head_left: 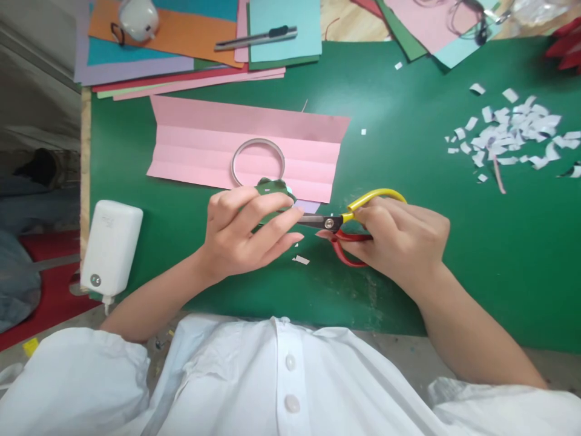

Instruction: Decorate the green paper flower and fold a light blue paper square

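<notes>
My left hand (pixel 245 236) is closed on a small green paper piece (pixel 271 186) with a wavy edge; the fingers cover most of it. Scissors (pixel 329 223) with one yellow and one red handle are gripped in my right hand (pixel 403 239). Their dark blades point left and reach to the left fingertips, which hide the tips. Just beyond the left hand, a tape roll (pixel 283 158) lies on a creased pink sheet (pixel 195 145). A light purple paper bit (pixel 306 206) shows behind the blades.
The green table mat (pixel 454 290) carries a white power bank (pixel 113 245) at left and a heap of white paper scraps (pixel 512 133) at right. Coloured sheets (pixel 190 63) are stacked at the back, with a utility knife (pixel 256 39) and a white device (pixel 138 19) on top.
</notes>
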Demonstrator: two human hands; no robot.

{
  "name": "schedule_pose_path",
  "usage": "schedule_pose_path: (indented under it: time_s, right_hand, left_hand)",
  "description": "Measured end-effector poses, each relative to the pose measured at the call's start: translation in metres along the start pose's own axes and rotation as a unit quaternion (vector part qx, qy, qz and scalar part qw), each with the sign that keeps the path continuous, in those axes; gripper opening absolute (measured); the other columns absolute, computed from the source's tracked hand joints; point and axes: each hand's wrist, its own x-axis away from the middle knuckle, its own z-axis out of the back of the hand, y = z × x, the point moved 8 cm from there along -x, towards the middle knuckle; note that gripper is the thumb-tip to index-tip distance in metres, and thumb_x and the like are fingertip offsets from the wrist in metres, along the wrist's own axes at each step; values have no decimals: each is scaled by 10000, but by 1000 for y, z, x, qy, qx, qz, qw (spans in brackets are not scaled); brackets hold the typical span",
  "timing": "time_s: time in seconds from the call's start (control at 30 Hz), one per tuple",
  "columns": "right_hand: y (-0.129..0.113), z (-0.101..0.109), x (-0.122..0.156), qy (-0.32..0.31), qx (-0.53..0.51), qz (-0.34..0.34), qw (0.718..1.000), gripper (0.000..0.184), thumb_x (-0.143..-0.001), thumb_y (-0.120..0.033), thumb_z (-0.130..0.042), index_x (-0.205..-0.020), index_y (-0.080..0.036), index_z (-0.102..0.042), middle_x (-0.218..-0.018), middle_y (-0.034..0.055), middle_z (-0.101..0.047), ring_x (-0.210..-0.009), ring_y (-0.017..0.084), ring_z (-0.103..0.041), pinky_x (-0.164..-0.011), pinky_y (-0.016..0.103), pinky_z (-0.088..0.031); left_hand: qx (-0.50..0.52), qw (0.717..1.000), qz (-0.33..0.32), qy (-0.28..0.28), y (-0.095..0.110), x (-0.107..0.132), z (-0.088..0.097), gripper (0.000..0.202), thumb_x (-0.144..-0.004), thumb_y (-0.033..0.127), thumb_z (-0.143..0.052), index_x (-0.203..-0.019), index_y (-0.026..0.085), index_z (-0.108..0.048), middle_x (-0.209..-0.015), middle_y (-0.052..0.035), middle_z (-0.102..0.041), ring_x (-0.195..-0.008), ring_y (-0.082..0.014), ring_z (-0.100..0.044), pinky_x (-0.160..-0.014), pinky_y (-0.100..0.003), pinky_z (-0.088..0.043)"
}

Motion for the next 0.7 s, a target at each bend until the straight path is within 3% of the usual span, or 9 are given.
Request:
schedule_pose_path:
  time_s: [0.27, 0.5, 0.57, 0.7]
  right_hand:
    - [0, -7, 3, -41, 10, -14, 999, 483, -864, -545, -615, -567, -198, -460, -528, -28, -554, -489, 85, -453, -463, 233, -286]
    - [12, -24, 7, -152, -67, -109, 980, 483, -862, -600, -550, -569, -219, -497, -537, 0, -564, -507, 123, -490, -465, 265, -286]
    - [11, -21, 5, -139, -75, -107, 982, 444, -859, -566, -568, -587, -222, -495, -533, -3, -568, -503, 126, -502, -464, 264, -299]
    - [5, -6, 1, -47, -113, -72, 990, 262, -838, -414, -643, -723, -215, -517, -582, -1, -621, -515, 126, -555, -468, 245, -343]
  left_hand:
    - [47, 999, 16, 1, -2, 2, -1, 136, -875, 243, -688, -1010, 249, -687, -980, -27, -721, -927, -185, -572, -814, -321, -367]
    - [28, 999, -33, 32, 1, 1, 2, 159, -826, 168, -729, -928, 284, -694, -923, 18, -735, -821, -158, -605, -722, -316, -405]
    - [40, 998, -41, 32, 0, 2, 2, 175, -840, 151, -710, -945, 290, -691, -906, 30, -741, -801, -152, -617, -703, -314, -394]
    - [62, 995, -73, 21, 2, 3, 1, 157, -864, 132, -673, -926, 275, -683, -913, 37, -750, -772, -136, -625, -624, -308, -346]
